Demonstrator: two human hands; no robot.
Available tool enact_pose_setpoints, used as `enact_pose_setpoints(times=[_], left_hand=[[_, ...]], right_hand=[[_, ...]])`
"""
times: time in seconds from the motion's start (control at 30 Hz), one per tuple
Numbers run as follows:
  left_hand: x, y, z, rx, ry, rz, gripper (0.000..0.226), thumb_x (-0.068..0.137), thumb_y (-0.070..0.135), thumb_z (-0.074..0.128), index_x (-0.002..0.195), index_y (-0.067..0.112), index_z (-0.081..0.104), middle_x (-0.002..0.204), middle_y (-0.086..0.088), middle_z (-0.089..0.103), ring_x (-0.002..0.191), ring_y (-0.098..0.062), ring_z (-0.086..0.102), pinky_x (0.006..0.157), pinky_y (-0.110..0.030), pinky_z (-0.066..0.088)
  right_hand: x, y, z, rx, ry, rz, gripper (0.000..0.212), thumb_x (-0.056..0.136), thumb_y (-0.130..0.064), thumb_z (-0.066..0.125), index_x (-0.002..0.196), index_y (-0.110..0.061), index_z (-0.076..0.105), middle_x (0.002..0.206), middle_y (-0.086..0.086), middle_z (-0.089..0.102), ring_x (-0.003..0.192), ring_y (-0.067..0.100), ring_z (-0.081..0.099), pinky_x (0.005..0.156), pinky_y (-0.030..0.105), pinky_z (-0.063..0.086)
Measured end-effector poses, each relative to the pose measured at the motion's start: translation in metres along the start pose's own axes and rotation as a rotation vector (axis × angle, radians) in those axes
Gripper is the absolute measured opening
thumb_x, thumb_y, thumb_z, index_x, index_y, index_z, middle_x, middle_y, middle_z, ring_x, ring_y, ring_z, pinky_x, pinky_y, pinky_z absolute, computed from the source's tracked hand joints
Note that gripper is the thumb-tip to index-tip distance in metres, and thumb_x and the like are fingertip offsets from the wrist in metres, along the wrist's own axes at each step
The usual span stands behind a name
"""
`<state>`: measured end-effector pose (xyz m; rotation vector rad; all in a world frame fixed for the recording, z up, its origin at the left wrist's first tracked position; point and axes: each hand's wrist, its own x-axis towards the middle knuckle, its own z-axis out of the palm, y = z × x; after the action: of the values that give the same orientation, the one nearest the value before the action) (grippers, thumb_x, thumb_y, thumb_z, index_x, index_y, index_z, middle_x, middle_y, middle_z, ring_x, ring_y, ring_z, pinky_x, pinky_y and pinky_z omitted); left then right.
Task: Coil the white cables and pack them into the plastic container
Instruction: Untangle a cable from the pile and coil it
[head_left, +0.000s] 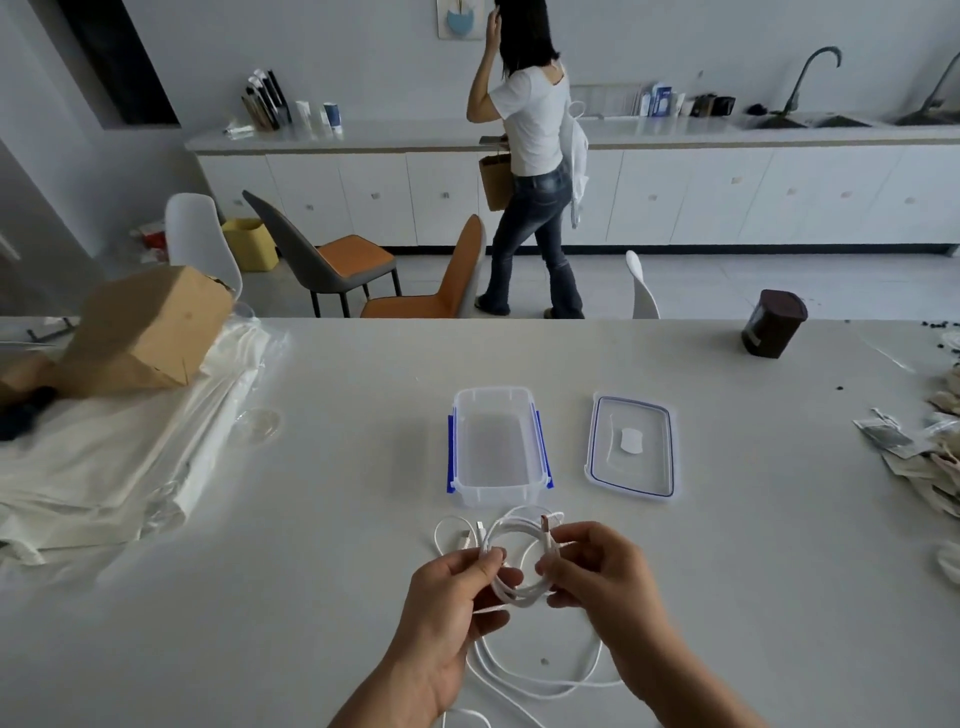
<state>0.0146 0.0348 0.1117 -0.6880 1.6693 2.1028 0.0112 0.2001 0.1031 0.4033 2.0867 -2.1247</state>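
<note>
Both hands, left (457, 597) and right (597, 571), pinch the coiled white cable (519, 566) between them.

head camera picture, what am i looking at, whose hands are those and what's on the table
No machine here: a camera worn on a person's head looks forward and down at their own bare hands. The left hand and right hand both pinch a white cable, wound into a loop between them. More loose cable lies on the pale table under the hands. Beyond stands an open plastic container with blue clips, nothing in it; its lid lies flat to its right. Further off: a cardboard box at the left, a dark jar at the right, and another person by a kitchen counter.
</note>
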Motion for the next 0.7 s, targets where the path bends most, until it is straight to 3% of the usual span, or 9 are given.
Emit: enact_pose_setpoints(times=[0.1,0.27,0.47,0.6,0.7], left_hand=[[0.008,0.001,-0.013,-0.004,0.028,-0.022,0.017,0.091,0.017,0.066,0.088,0.004,0.075,0.09,-0.018,0.077,0.076,-0.025,0.069,0.064,-0.032,0.048],[0.037,0.009,-0.041,0.031,0.166,0.032,0.015,0.089,0.01,0.068,0.082,0.0,0.076,0.082,-0.022,0.074,0.066,-0.026,0.065,0.058,-0.031,0.051],[0.081,0.019,-0.083,0.068,0.344,0.056,0.011,0.089,0.006,0.068,0.082,0.003,0.076,0.078,-0.017,0.076,0.065,-0.024,0.064,0.059,-0.028,0.054],[0.118,0.024,-0.105,0.163,0.402,0.069,0.017,0.087,0.005,0.068,0.072,0.005,0.074,0.069,-0.016,0.07,0.056,-0.024,0.059,0.058,-0.031,0.053],[0.146,0.023,-0.117,0.224,0.442,0.028,0.023,0.084,0.005,0.07,0.062,0.01,0.073,0.06,-0.012,0.067,0.052,-0.023,0.06,0.057,-0.032,0.053]], right_hand=[[0.012,0.002,0.015,-0.068,-0.008,0.021,0.014,0.082,0.008,0.07,0.093,-0.001,0.068,0.078,0.024,0.072,0.063,0.024,0.067,0.06,0.033,0.06],[0.046,0.009,0.055,-0.189,-0.038,0.067,0.012,0.081,0.001,0.071,0.09,-0.007,0.07,0.075,0.014,0.074,0.061,0.024,0.068,0.069,0.047,0.062],[0.088,0.014,0.116,-0.427,-0.071,0.077,0.012,0.08,-0.006,0.072,0.089,-0.013,0.07,0.076,0.006,0.075,0.056,0.018,0.068,0.057,0.031,0.061],[0.119,0.028,0.149,-0.588,-0.082,0.085,0.012,0.079,-0.015,0.072,0.09,-0.019,0.069,0.077,0.0,0.075,0.059,0.02,0.073,0.065,0.038,0.062],[0.142,0.038,0.169,-0.67,-0.05,0.063,0.013,0.078,-0.018,0.07,0.09,-0.023,0.069,0.084,0.002,0.075,0.074,0.024,0.073,0.072,0.04,0.061]])
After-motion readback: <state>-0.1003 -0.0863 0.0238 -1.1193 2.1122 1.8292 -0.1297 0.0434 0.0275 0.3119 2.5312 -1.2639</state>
